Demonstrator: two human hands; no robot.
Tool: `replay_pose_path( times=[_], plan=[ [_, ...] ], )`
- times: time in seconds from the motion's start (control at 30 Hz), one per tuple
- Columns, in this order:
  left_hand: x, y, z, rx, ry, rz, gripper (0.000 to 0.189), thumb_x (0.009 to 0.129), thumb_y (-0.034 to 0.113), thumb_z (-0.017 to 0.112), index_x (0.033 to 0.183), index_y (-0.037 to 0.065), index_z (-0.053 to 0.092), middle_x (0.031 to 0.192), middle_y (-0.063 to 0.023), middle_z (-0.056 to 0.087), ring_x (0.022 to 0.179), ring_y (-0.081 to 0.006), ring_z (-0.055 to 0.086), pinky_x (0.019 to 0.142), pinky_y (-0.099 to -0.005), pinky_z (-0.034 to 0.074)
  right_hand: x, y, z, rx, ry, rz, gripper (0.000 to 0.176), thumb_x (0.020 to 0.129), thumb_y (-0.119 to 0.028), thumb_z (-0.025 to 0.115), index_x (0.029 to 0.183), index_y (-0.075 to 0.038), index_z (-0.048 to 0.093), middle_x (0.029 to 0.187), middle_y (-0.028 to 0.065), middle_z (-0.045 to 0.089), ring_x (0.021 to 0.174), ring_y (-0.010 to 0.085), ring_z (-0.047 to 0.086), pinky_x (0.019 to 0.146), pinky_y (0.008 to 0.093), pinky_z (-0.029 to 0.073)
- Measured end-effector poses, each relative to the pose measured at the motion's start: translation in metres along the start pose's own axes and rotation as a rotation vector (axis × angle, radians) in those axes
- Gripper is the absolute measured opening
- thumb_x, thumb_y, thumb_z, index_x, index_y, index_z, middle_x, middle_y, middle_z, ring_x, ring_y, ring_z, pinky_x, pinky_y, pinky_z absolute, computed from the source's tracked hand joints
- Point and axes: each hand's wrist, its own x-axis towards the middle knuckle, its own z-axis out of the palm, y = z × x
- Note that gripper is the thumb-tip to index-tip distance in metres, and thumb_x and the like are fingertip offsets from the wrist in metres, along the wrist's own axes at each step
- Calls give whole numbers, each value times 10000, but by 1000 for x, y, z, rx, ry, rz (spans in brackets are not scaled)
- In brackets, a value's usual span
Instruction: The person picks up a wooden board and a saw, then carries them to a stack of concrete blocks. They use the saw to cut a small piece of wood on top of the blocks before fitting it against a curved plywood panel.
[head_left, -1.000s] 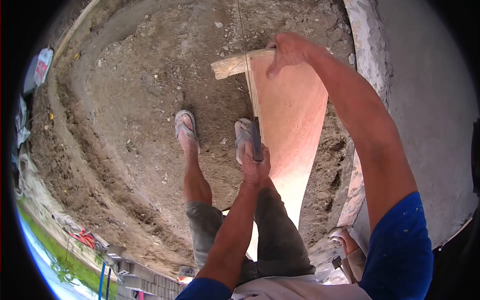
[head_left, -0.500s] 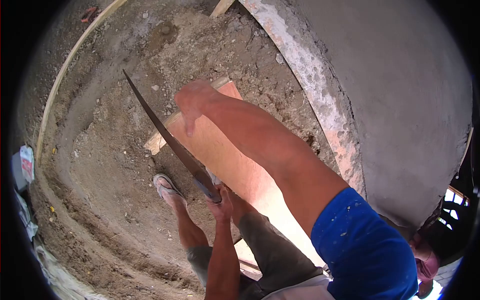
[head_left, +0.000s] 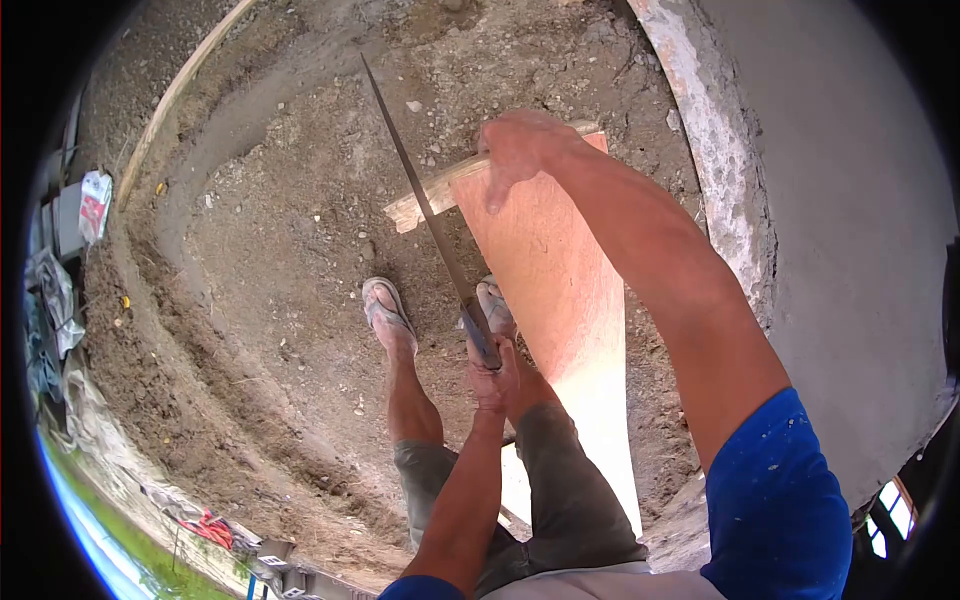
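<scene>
My left hand (head_left: 493,378) is closed around the handle of a handsaw (head_left: 425,205), low in front of my legs. Its long dark blade points up and away to the left, overlapping the free end of a wooden strip (head_left: 408,213) in this view. That strip runs along the far end of a plywood sheet (head_left: 560,270), which slants down beside my leg. My right hand (head_left: 520,152) grips the strip and sheet at this far end, the thumb flat on the plywood face and the other fingers over the edge, partly hidden.
My feet in flip-flops (head_left: 388,308) stand on rough, pebbly soil. A plastered grey wall (head_left: 850,230) with a crumbling concrete base (head_left: 715,150) rises on the right. A long, thin wooden strip (head_left: 165,110) curves along the left, near a white bag (head_left: 94,205) and crumpled sheeting.
The view has swung, so my hands, saw and plywood appear farther right. The saw points more steeply away from me. Both hands keep their grips.
</scene>
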Motion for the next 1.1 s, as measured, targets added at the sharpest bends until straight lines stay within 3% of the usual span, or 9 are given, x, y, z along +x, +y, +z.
replay_pose_path(
  times=[0.07, 0.4, 0.77, 0.9, 1.0, 1.1],
  plan=[
    [5, 9, 16, 36, 11, -37, 98, 899, 58, 619, 967, 68, 548, 850, 3, 585, 735, -77, 543, 644, -250, 460, 3, -1, -1, 25, -50, 34, 901, 534, -405, 900, 1291, -27, 588, 1221, 182, 638, 1142, 334, 603, 967, 419, 483],
    [23, -9, 29, 309, 11, 197, 148, 876, 97, 643, 963, 50, 533, 837, -63, 591, 747, -162, 585, 688, -317, 490, 14, -6, 3, 44, -19, 49, 883, 526, -404, 908, 1259, -11, 609, 1208, 186, 639, 1144, 326, 601, 978, 409, 479],
    [33, 18, 30, 215, 29, 175, 114, 888, 90, 631, 940, 50, 537, 788, -45, 599, 710, -121, 577, 633, -301, 485, 19, -7, 8, 53, -7, 72, 860, 551, -413, 914, 1243, -1, 613, 1209, 201, 628, 1182, 341, 567, 1032, 415, 437],
    [32, 20, 25, 194, -21, 97, 125, 877, 93, 637, 934, 48, 536, 776, -55, 605, 694, -136, 581, 627, -320, 490, 14, -10, 4, 65, -19, 93, 826, 540, -375, 916, 1211, 12, 627, 1191, 200, 638, 1155, 329, 588, 1000, 411, 460],
    [18, 11, 17, 380, -30, 147, 126, 869, 93, 642, 938, 46, 547, 785, -66, 617, 716, -144, 599, 651, -327, 501, 21, -5, 6, 53, -5, 75, 816, 526, -350, 918, 1194, 20, 632, 1151, 196, 658, 1110, 325, 616, 966, 408, 481],
    [-22, -6, 9, 238, -64, 29, 118, 869, 90, 638, 944, 42, 561, 793, -63, 620, 744, -134, 610, 673, -318, 505, 29, 3, 10, 55, 0, 43, 809, 513, -343, 921, 1176, 27, 641, 1095, 198, 681, 1047, 333, 646, 923, 406, 507]
  ],
)
